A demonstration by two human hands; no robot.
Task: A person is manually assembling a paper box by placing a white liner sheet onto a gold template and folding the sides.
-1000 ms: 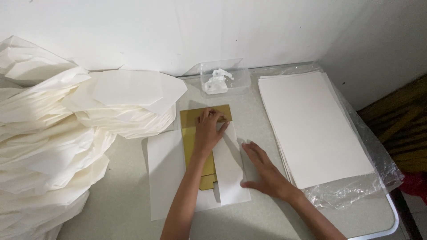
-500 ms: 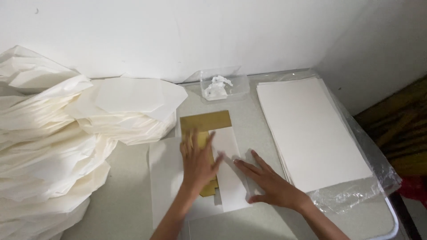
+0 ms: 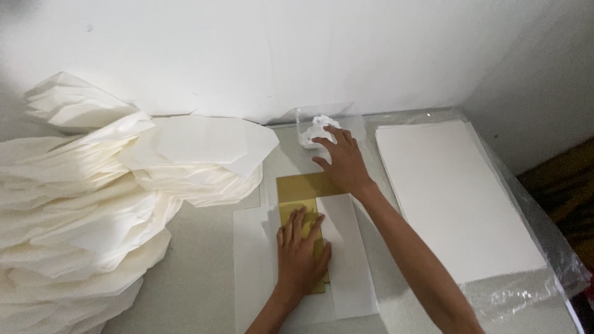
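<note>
1. The left hand [image 3: 301,252] lies flat, palm down, fingers spread, pressing on the gold card [image 3: 301,193] and the white sheet [image 3: 348,247] folded over it; it grasps nothing.
2. The gold card sits at the middle of the table [image 3: 192,291] — its upper end shows bare above the white sheet, and a strip of it shows beneath the left hand's fingers.
3. The white sheet covers the right part of the card, and its flap extends toward the near edge of the table; a further white flap lies to the left of the card.
4. The right hand [image 3: 342,162] reaches across the card toward the back of the table, fingers extended and loosely spread, with nothing grasped.
5. The right fingertips lie at the rim of a small clear container [image 3: 306,117] holding a white crumpled mass [image 3: 317,130]; whether they touch the mass cannot be told.
6. A flat stack of white sheets [image 3: 451,198] rests on clear plastic wrap [image 3: 532,287], well to the right of the card.
7. A large heap of folded white paper pieces [image 3: 111,204] occupies the left of the table — its nearest edge lies just beside the card's upper left corner
</note>
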